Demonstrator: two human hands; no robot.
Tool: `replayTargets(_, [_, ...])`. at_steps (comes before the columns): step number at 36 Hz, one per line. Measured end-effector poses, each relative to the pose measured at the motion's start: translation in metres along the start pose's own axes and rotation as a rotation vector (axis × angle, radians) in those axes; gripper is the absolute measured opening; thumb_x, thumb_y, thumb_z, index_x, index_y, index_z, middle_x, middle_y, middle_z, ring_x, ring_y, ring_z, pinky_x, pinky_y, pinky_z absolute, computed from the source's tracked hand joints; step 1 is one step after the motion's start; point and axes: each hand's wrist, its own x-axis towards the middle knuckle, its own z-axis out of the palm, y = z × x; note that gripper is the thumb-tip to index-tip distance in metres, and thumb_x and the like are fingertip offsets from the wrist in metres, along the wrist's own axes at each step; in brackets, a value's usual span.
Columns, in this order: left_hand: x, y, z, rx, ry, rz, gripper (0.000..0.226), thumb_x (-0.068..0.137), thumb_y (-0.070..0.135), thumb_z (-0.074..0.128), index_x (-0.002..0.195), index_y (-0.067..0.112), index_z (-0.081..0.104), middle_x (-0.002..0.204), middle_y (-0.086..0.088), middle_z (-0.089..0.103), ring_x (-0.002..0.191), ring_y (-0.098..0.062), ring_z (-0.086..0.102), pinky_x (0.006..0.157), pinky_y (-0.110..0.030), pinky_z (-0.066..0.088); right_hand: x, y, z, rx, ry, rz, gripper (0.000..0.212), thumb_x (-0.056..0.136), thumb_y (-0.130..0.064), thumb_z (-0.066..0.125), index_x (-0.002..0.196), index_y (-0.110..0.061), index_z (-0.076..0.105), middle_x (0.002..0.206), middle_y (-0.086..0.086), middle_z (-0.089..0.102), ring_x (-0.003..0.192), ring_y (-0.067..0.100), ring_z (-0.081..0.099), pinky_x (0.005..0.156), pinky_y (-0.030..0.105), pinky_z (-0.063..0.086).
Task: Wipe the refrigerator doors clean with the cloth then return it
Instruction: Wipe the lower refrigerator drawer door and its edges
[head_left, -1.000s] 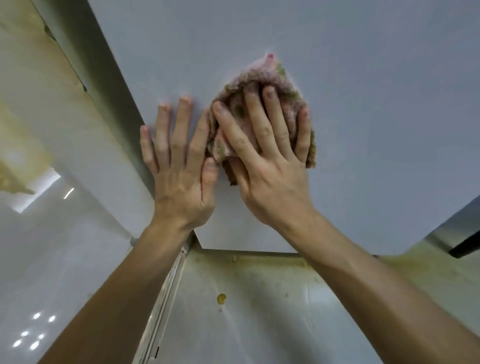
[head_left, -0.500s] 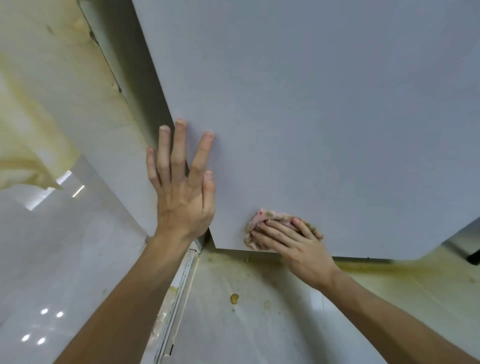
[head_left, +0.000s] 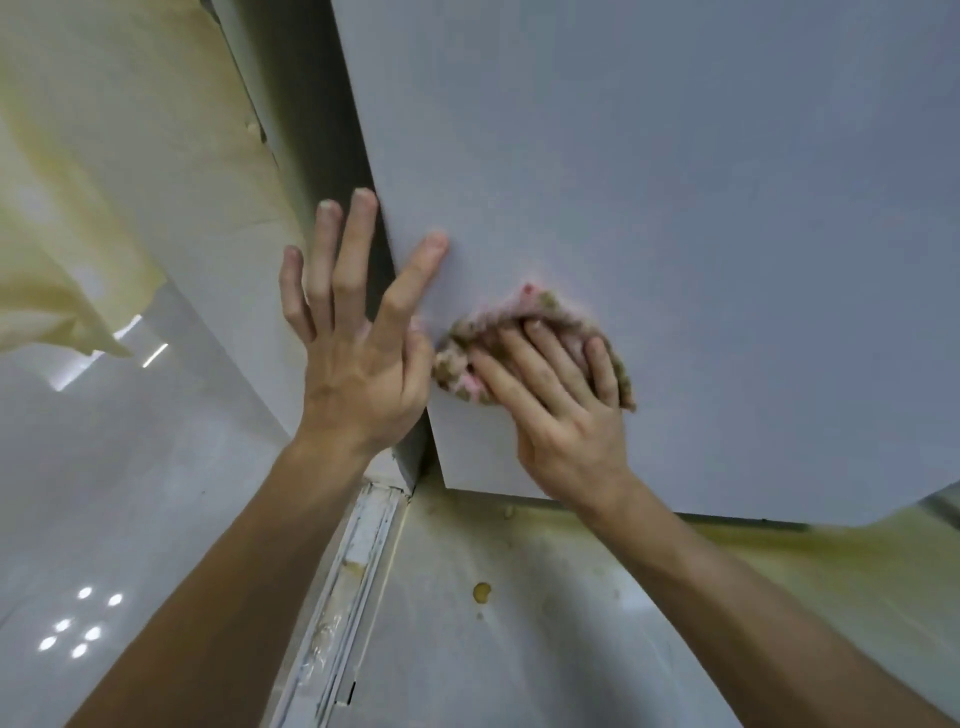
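Observation:
The grey refrigerator door (head_left: 675, 182) fills the upper right of the head view, seen from close up. A pink and green cloth (head_left: 524, 322), bunched up, lies flat against the door's lower left part. My right hand (head_left: 561, 405) presses it to the door with straight, spread fingers on top of it. My left hand (head_left: 358, 338) is at the door's left edge with fingers spread and straight; its index fingertip touches the door face, while the other fingers reach past the edge. It holds nothing.
Below the door lies a pale floor (head_left: 519, 623) with yellowish stains and a small yellow blob (head_left: 481, 592). A metal floor track (head_left: 343, 587) runs diagonally by the door's corner. A glossy white floor (head_left: 104, 519) and a cream panel (head_left: 104, 182) are at the left.
My right hand has slid the cloth up from the door's bottom edge to a spot beside my left hand. My left hand has shifted toward the door's left edge.

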Motion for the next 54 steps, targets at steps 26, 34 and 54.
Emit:
replayTargets(26, [-0.004, -0.037, -0.01, 0.007, -0.018, -0.097, 0.079, 0.088, 0.0, 0.058, 0.159, 0.006, 0.026, 0.164, -0.039, 0.016, 0.154, -0.055, 0.011, 0.124, -0.07, 0.014, 0.106, -0.025, -0.01, 0.114, 0.224, 0.188, 0.049, 0.101, 0.001, 0.06, 0.147, -0.015, 0.06, 0.159, 0.01, 0.047, 0.156, 0.025, 0.032, 0.129, 0.046, 0.011])
replayTargets(34, [-0.009, -0.039, -0.012, -0.027, -0.024, -0.148, 0.084, 0.083, -0.005, 0.054, 0.159, -0.012, 0.02, 0.167, -0.034, 0.018, 0.158, -0.049, 0.012, 0.126, -0.068, 0.016, -0.074, -0.023, 0.003, 0.149, -0.695, -0.169, 0.072, 0.085, -0.001, 0.039, 0.154, -0.02, 0.051, 0.163, -0.009, 0.035, 0.153, 0.005, 0.027, 0.13, 0.028, -0.002])
replayTargets(54, [-0.008, -0.039, -0.002, -0.114, 0.06, -0.178, 0.064, 0.102, 0.013, 0.038, 0.159, -0.01, 0.021, 0.167, -0.033, 0.019, 0.16, -0.034, 0.007, 0.127, -0.066, 0.013, 0.003, -0.039, 0.024, 0.12, -0.154, -0.083, 0.051, 0.109, -0.002, 0.03, 0.153, -0.015, 0.053, 0.162, 0.001, 0.04, 0.154, 0.014, 0.032, 0.132, 0.037, 0.009])
